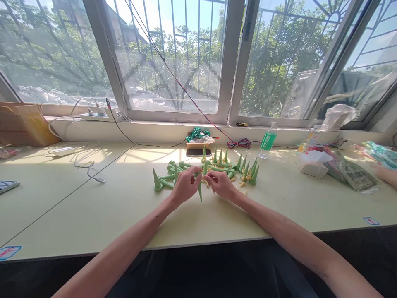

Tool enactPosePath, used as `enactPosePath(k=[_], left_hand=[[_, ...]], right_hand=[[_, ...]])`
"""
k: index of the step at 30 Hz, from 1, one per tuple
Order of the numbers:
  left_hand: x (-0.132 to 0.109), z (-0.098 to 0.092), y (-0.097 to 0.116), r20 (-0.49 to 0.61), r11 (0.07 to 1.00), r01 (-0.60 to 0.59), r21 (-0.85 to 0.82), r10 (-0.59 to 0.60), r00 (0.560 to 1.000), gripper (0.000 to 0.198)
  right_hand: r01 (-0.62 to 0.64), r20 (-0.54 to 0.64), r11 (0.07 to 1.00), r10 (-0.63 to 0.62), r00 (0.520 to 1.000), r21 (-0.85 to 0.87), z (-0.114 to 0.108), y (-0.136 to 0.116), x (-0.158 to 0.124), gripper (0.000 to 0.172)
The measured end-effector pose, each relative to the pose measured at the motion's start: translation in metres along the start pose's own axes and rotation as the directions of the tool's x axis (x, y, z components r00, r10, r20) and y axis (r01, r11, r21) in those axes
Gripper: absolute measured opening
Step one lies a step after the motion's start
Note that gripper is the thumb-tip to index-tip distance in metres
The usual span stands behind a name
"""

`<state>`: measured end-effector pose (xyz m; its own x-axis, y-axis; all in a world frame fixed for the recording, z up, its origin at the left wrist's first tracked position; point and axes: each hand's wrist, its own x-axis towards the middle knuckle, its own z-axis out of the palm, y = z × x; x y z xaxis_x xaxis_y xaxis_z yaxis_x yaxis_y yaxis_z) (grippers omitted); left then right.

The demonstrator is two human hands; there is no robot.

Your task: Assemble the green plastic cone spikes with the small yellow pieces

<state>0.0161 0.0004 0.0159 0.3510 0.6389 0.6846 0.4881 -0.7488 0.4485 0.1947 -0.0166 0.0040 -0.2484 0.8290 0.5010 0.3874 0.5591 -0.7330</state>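
Observation:
My left hand [186, 184] is closed on a green cone [200, 193] whose pointed end hangs down above the table. Beside it on the right, my right hand [221, 184] has its fingers pinched close to the cone's upper end; what they hold is too small to make out. Just behind both hands lie several green cones, some upright like the one at the left [156, 181] and the ones at the right [254, 175], others on their sides. Small yellow pieces [242, 183] are scattered among them.
Behind the cones are a phone [199, 152] and a small box [198, 145] with green material. A bottle [268, 140], a tissue box [312, 166] and plastic bags [356, 174] stand or lie to the right. Another person's hand [386, 174] shows at the right edge. Cables [88, 165] lie left.

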Motion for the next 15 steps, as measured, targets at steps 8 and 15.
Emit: enactPosePath(k=[8, 15], left_hand=[[-0.0007, -0.0007, 0.0, 0.01, 1.0, -0.009, -0.02, 0.009, 1.0, 0.011], [-0.0008, -0.0004, 0.0005, 0.025, 0.999, -0.022, -0.041, 0.023, 0.999, 0.011]], right_hand=[[0.003, -0.027, 0.996, -0.005, 1.0, -0.084, -0.0009, -0.0014, 0.0002, 0.05], [0.027, -0.042, 0.993, -0.032, 0.999, -0.117, 0.0001, 0.0019, 0.0016, 0.058]])
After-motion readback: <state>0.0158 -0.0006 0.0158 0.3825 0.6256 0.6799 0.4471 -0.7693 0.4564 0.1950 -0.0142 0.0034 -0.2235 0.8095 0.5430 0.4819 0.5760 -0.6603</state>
